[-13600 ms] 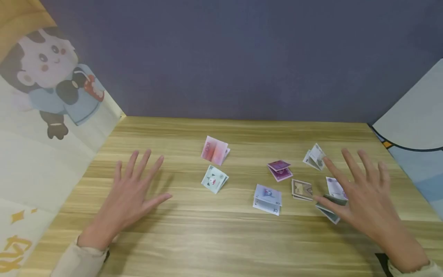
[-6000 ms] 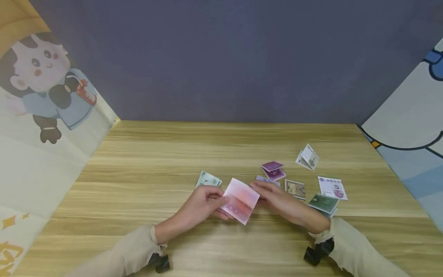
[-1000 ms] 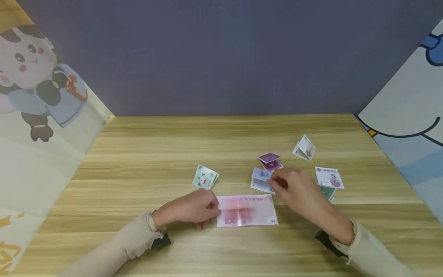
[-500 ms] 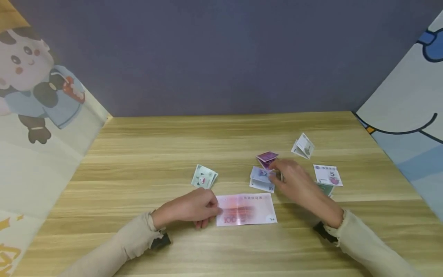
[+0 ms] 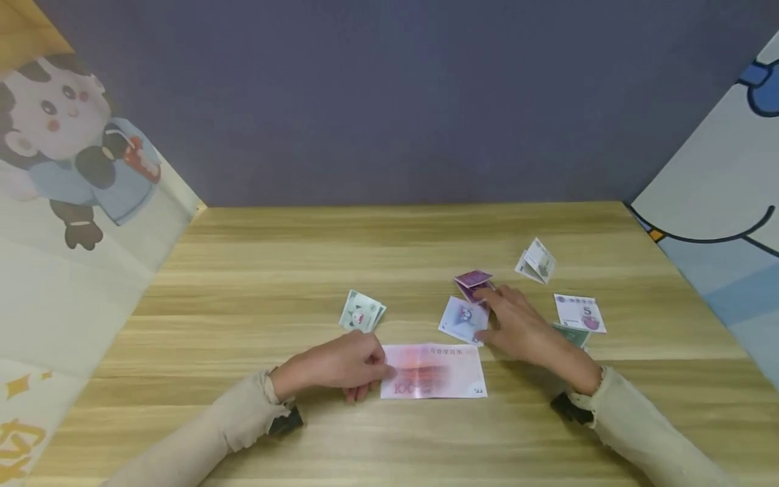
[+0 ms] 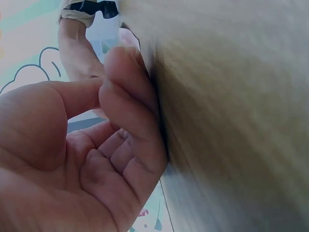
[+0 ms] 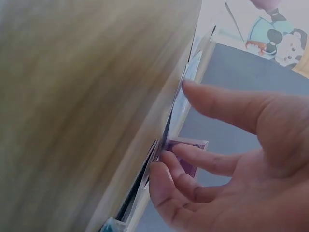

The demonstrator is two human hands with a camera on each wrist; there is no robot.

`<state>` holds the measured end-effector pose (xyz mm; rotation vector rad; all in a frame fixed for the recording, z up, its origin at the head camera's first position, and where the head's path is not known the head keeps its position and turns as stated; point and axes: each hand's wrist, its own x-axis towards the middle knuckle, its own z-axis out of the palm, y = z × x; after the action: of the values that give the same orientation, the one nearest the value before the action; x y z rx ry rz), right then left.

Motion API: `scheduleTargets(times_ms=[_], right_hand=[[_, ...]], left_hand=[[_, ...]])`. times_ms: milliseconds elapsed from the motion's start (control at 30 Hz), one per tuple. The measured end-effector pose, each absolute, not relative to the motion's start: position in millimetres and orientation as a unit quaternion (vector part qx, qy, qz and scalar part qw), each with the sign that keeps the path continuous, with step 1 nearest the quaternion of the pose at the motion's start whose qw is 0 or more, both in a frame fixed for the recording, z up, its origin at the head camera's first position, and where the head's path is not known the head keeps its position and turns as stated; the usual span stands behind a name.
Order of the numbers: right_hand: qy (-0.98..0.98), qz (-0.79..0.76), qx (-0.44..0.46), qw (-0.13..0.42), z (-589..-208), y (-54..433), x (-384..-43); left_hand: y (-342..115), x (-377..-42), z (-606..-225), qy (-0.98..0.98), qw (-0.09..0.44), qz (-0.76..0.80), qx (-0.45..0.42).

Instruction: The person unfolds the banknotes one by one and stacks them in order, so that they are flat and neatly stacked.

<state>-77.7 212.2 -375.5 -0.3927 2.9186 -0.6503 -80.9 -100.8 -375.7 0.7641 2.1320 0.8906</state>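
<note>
A pink 100 play banknote (image 5: 435,372) lies unfolded on the table, crease across its middle. At its left edge my left hand (image 5: 341,365) rests with fingers curled under, thumb and index finger pinching the edge. My right hand (image 5: 523,331) reaches over the right side of a blue play banknote (image 5: 462,318), which lies nearly flat just behind the pink one. Its thumb touches the blue note near the front corner, index finger stretched toward a folded purple note (image 5: 473,279). In the right wrist view, thumb and fingers stand apart, the thumb at the blue note (image 7: 181,99).
A folded pale green note (image 5: 360,311) lies behind my left hand. To the right are a folded white-grey note (image 5: 537,262), a white 5 note (image 5: 581,313) and a dark green note (image 5: 572,334) partly behind my right hand. A dark wall (image 5: 395,108) closes the table's back.
The blue note, half folded before, now lies nearly flat, with my right thumb lower on its right edge. The pink note was folded earlier and is spread out now. My left hand holds its place.
</note>
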Motion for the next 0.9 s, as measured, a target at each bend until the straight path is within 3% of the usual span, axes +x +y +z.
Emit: scheduleTargets(times_ms=[167,500,900], right_hand=[[0.961,-0.243,-0.109,0.073,-376,216,-79],[0.908,-0.395,-0.135,0.026,-377,226,-85],[0.892,-0.426,-0.146,-0.03,-364,217,-85]], left_hand=[[-99,-81,-376,0.824,0.344,0.339,0.297],[-99,-83,-370,0.816,0.351,0.341,0.307],[-101,-99,-355,0.849,0.208,0.372,0.313]])
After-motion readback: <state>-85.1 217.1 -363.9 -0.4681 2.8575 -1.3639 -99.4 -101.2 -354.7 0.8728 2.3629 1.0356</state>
